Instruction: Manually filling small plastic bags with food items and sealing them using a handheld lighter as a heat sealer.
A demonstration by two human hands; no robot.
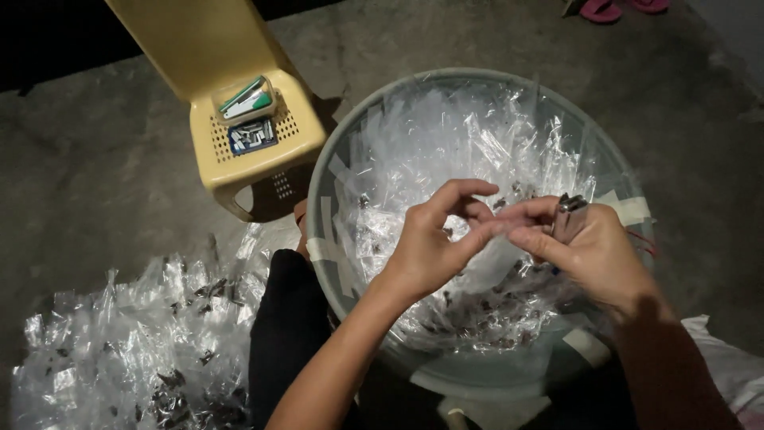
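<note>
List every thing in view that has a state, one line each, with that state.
Left hand: pinching a small clear packet.
Right hand: gripping a small metal stapler.
Round basin: filled with clear packets.
Pile of packets: heaped on the floor.
Yellow plastic chair: upright, bearing two small boxes.

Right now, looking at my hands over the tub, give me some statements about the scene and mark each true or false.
1. Both hands meet over the tub. True.
2. The right hand holds a small metal tool. True.
3. The chair is red. False: it is yellow.
4. The chair seat is bare. False: a small box and a tray of staples sit on it.
5. The left hand pinches a clear bag. True.
</note>
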